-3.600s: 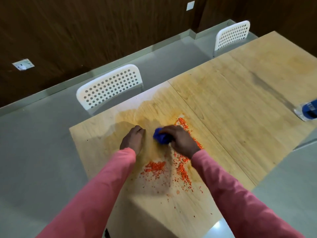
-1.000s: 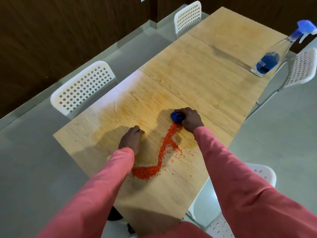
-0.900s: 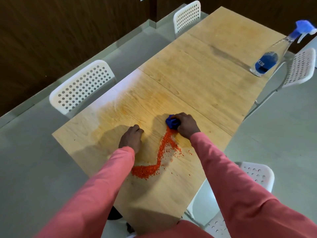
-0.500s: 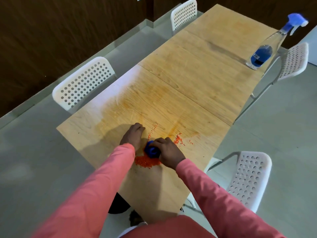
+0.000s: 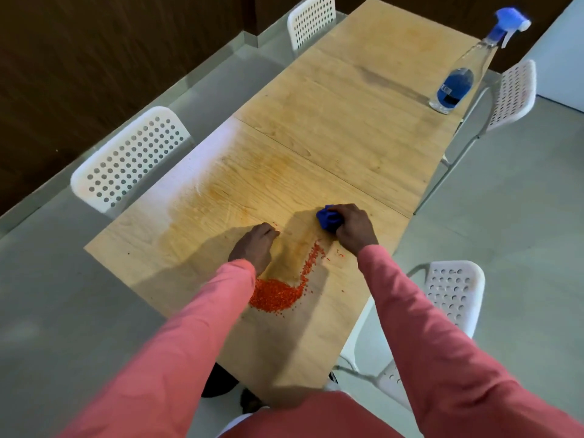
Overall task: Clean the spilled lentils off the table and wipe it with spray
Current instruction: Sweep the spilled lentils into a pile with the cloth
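Note:
Orange-red lentils (image 5: 278,294) lie in a pile on the wooden table (image 5: 331,128), with a thin trail curving up and to the right toward my right hand. My right hand (image 5: 355,229) is closed around a bunched blue cloth (image 5: 328,217) and presses it on the table at the far end of the trail. My left hand (image 5: 254,245) rests knuckles-down on the table just beyond the pile, fingers curled, holding nothing. A few stray lentils lie by its fingertips. A clear spray bottle (image 5: 458,80) with blue liquid stands at the far right table edge.
White perforated chairs stand around the table: one at the left (image 5: 126,159), one at the far end (image 5: 311,18), one at the far right (image 5: 512,96), one at the near right (image 5: 448,292). Grey floor surrounds the table; a dark wood wall runs along the left.
My right hand with the cloth has gone from the pile back out to the right and farther away. Lentils now form a bigger pile with a trail. My left hand stayed put.

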